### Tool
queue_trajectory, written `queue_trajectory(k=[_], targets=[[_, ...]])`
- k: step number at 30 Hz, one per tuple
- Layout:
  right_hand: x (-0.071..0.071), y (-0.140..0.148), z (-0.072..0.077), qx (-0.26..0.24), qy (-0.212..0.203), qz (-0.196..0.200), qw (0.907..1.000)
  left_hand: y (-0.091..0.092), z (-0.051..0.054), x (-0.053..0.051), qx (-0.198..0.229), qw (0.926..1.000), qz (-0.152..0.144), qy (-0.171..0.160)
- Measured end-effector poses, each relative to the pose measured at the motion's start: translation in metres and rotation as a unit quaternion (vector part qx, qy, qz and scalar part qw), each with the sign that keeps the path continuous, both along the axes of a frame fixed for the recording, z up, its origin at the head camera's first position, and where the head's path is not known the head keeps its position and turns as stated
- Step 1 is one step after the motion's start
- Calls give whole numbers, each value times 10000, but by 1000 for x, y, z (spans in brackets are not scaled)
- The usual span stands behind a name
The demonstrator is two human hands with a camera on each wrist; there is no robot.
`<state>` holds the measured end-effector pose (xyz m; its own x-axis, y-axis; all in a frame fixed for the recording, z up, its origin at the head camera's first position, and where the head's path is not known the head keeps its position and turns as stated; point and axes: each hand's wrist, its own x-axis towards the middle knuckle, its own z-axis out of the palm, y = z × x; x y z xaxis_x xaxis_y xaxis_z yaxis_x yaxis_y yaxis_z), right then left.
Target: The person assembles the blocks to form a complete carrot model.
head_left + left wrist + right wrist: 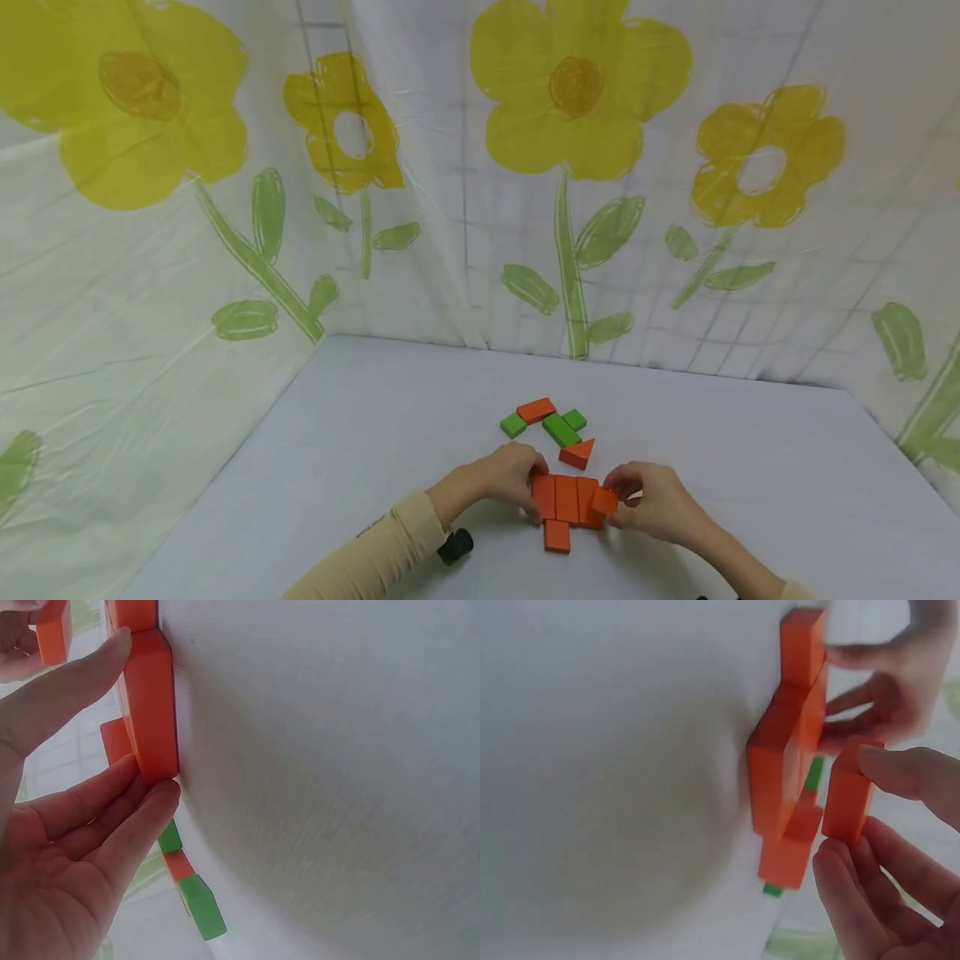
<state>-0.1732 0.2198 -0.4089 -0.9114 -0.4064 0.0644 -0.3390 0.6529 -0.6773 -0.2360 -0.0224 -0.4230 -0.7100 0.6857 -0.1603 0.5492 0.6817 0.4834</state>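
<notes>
Three orange-red rectangular blocks (pixel 567 500) lie side by side in a row on the table. A small orange block (pixel 557 536) touches the row's near side. At the row's left end, my left hand (pixel 514 477) holds the leftmost block (pixel 154 705) between thumb and fingertips, one at each end. My right hand (pixel 651 502) pinches another small orange block (pixel 849 791) by thumb and fingers, apart from the row and above its right end. Just beyond the row sits an orange triangular block (pixel 577 453).
Farther back lie a long green block (pixel 562 430), small green blocks (pixel 513 425) and an orange block (pixel 536 410), some touching. A dark cylindrical object (pixel 456 546) is beside my left sleeve. A flower-printed curtain (pixel 420 292) hangs behind the white table (pixel 360 417).
</notes>
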Motion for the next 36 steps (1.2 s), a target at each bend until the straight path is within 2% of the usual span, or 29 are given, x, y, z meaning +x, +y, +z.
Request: queue_trajectory(k=[4, 8, 14, 23, 28, 36], targets=[[7, -7, -1, -106, -269, 345, 9990, 0, 0, 0, 17, 10000, 8, -13], [12, -11, -8, -149, -443, 655, 9968, 0, 0, 1, 21, 10000, -45, 51], [14, -15, -20, -37, -585, 674, 9960, 0, 0, 0, 23, 9999, -70, 70], [16, -24, -21, 45, -650, 684, 9955, 0, 0, 0, 22, 10000, -70, 48], [16, -26, -20, 221, -510, 617, 9965, 0, 0, 1, 17, 10000, -73, 61], [15, -27, -22, 440, -26, 622, 9971, 0, 1, 2, -19, 10000, -26, 46]])
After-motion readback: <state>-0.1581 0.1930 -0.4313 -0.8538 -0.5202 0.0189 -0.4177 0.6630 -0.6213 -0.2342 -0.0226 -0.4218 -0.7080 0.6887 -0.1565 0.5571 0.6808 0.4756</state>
